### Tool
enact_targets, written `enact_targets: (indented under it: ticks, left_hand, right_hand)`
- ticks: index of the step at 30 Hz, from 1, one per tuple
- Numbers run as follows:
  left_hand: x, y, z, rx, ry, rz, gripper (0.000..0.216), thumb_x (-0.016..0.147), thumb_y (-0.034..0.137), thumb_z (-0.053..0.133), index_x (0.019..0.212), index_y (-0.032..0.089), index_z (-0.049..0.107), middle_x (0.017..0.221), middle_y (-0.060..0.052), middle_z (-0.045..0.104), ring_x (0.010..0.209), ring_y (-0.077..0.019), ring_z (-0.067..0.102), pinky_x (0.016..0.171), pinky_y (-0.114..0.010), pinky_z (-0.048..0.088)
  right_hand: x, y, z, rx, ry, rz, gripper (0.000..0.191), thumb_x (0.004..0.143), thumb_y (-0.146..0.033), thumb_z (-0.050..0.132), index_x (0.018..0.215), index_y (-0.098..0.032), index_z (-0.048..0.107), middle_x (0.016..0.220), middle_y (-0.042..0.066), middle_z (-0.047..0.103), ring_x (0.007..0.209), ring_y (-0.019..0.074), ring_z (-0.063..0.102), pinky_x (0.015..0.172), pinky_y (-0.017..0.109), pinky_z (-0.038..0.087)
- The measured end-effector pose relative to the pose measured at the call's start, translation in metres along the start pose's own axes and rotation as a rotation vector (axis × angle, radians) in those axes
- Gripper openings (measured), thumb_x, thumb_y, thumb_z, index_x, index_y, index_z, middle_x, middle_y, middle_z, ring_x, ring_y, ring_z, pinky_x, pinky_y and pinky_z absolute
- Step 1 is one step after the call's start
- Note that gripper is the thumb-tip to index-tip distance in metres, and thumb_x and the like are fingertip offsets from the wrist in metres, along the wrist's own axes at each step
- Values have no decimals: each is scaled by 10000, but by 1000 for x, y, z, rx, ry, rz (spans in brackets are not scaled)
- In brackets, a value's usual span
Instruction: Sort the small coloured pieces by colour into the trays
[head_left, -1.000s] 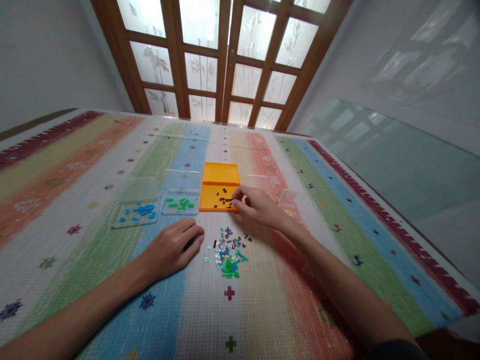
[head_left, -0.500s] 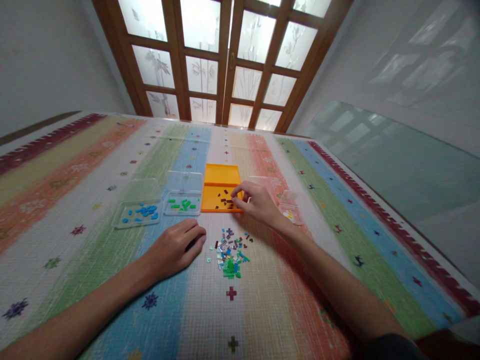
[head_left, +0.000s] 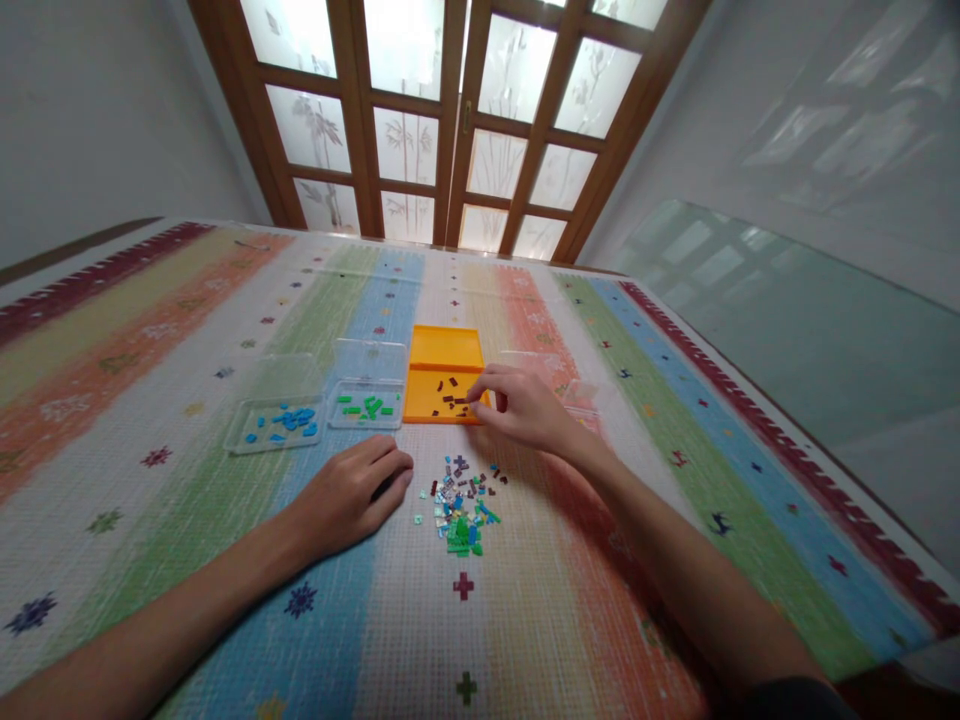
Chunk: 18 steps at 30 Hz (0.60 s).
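My right hand is over the right side of an orange open-lidded box, its index finger and thumb bent together in a pinch. Whatever the fingertips hold is too small to make out. Several dark brown toy bricks lie in the box, one right by the fingertips. My left hand rests on the tablecloth, fingers loosely curved and a gap beside the thumb, holding nothing visible. Right of it spreads a pile of mixed small bricks, with green, blue, brown and pale ones.
Left of the orange box stands a clear box with green bricks. Farther left is another clear box with blue bricks. A third clear box is partly hidden behind my right forearm. A striped cloth covers the table.
My right hand has shifted slightly to the right over the orange box. The left hand stays where it was, and the brick pile looks the same.
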<state>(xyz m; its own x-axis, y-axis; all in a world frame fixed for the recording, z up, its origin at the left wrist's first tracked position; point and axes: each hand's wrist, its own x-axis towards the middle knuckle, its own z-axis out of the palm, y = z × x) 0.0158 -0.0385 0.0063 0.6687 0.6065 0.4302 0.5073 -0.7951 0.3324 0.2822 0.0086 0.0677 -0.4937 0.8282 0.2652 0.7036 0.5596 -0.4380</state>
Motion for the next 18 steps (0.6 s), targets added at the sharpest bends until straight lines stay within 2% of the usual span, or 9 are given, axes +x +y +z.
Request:
enact_targets:
  ticks: [7, 11, 15, 18]
  left_hand:
    - [-1, 0, 1, 4, -5, 1, 217, 1012, 196, 450, 953, 140, 651, 864, -70, 619, 789, -190, 603, 719, -314, 507]
    - [-1, -1, 2, 7, -1, 8, 216, 1020, 204, 447, 962, 140, 644, 867, -68, 613, 798, -189, 600, 732, -312, 506]
    - [-2, -2, 2, 13, 3, 8, 207, 1023, 211, 450, 977, 147, 641, 881, -65, 615, 816, -188, 602, 752, -309, 505]
    - [-3, -2, 2, 18, -7, 4, 206, 1023, 214, 451, 976, 149, 641, 878, -64, 614, 813, -189, 601, 750, -311, 502]
  right_hand:
    - [-3, -7, -4, -8, -384, -105, 140, 815, -107, 669, 930, -147, 738, 865, 44, 714, 753, 144, 599, 720, 262, 423]
    - [-4, -8, -1, 15, -559, -101, 182, 781, -128, 683, 954, -142, 736, 882, 47, 723, 719, 143, 602, 678, 255, 437]
    - [-5, -9, 5, -1, -588, -104, 225, 786, -147, 679, 1002, -145, 737, 896, 57, 732, 752, 162, 624, 684, 265, 450]
    - [-4, -8, 9, -22, -577, -123, 148, 815, -141, 673, 943, -150, 744, 912, 67, 736, 808, 171, 646, 732, 270, 459]
